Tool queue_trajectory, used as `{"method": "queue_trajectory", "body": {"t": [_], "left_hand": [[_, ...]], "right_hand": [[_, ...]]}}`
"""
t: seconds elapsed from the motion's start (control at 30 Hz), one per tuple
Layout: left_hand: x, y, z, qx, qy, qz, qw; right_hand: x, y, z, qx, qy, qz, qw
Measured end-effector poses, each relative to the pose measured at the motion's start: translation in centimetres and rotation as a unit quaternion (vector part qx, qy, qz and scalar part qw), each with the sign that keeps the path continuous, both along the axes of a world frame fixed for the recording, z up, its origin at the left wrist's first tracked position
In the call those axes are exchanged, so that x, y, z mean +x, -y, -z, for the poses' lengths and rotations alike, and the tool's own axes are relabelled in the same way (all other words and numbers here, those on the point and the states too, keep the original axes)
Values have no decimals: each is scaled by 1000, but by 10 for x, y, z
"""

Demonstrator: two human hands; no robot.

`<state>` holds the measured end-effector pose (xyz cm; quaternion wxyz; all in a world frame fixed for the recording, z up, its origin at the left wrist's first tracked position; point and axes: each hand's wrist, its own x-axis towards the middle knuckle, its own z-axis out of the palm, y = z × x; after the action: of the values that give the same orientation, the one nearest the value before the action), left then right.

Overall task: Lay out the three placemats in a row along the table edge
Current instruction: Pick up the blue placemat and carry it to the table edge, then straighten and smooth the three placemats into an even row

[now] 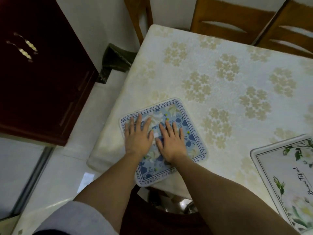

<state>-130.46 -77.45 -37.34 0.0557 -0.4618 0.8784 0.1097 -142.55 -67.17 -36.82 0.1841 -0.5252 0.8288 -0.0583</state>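
A square placemat with blue flowers and a lettered border (189,131) lies at the near left corner of the table (220,56), its near corner hanging slightly over the edge. My left hand (138,134) and my right hand (171,141) both press flat on it, fingers straight, side by side. A second placemat (277,175), white with green leaves and script lettering, lies at the right along the near edge, partly cut off by the frame. A third placemat is not in view.
The table carries a cream cloth with beige flower clusters. Wooden chairs (225,19) stand along the far side. A dark red cabinet (39,78) is at the left, across a pale floor. A dark chair seat (152,216) is below my arms.
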Motion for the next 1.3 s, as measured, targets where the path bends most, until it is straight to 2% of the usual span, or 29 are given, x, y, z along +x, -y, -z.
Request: {"method": "queue_trajectory", "body": {"t": [0.07,0.13,0.27,0.43,0.6,0.73,0.9,1.0,1.13,1.3], "left_hand": [[-12,-7,-15,-32,-54,23,998],[-30,-23,-26,-74,-115,68,988],[-69,-78,-49,-40,-133,134,981],[-98,-151,-60,-3,-119,177,977],[-134,-237,-76,-33,-124,192,973],[-179,-340,-90,-28,-155,202,967],[-246,-464,-94,5,-134,279,951],[-272,-506,-95,4,-108,320,941],[-301,-522,-95,7,-61,326,943],[-353,-538,-87,27,-25,343,939]], "right_hand": [[-11,-8,-19,-92,8,32,995],[-26,-27,-34,-144,-14,65,987],[-60,-99,-51,-81,13,135,987],[-100,-204,-60,-10,-10,209,978],[-133,-302,-86,-54,-45,209,975],[-171,-399,-107,-93,13,266,959],[-224,-530,-124,-92,1,343,935],[-250,-585,-124,-65,2,381,922],[-278,-615,-118,-73,-1,417,906],[-298,-615,-106,-96,55,422,900]]}}
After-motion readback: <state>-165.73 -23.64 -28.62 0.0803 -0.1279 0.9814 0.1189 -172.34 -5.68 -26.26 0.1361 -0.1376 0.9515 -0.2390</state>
